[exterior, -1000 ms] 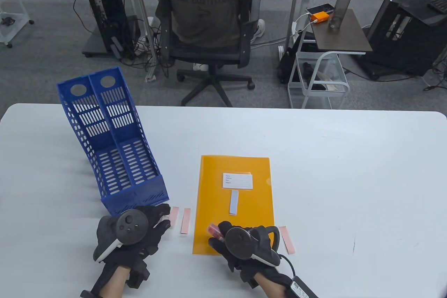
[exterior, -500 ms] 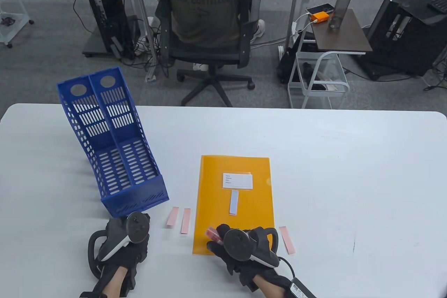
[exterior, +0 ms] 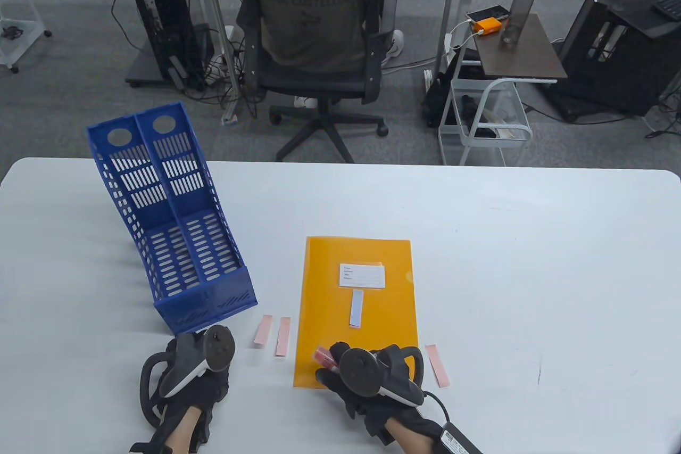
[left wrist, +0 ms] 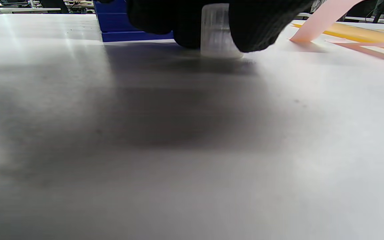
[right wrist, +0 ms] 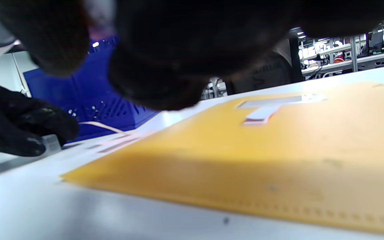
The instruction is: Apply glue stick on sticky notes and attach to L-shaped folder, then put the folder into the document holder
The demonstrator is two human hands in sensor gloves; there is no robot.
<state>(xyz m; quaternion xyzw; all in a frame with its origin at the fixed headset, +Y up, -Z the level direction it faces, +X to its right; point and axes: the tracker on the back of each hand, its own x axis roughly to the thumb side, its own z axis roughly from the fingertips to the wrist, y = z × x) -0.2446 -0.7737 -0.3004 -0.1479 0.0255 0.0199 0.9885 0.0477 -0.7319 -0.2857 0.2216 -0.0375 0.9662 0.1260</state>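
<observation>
We note the right hand (exterior: 372, 374) grips the uncapped glue stick (exterior: 324, 356) over the near edge of the orange folder (exterior: 356, 310); the left hand (exterior: 186, 374), left of it, pinches the clear cap (left wrist: 217, 31). Risk: glue smearing the folder instead of the pink notes (exterior: 276, 334).

A white table (exterior: 532, 241) carried everything. A blue document holder (exterior: 175, 241) stood on its left part, with an orange L-shaped folder (exterior: 355, 310) lying flat near the middle, close to the front edge. Between them two pink sticky notes (exterior: 274, 333) lay side by side on the bare top, and a third pink note (exterior: 437, 365) lay just beside the folder's right front corner. A small clear cap (left wrist: 217, 31) stood on the tabletop in front of the holder.
</observation>
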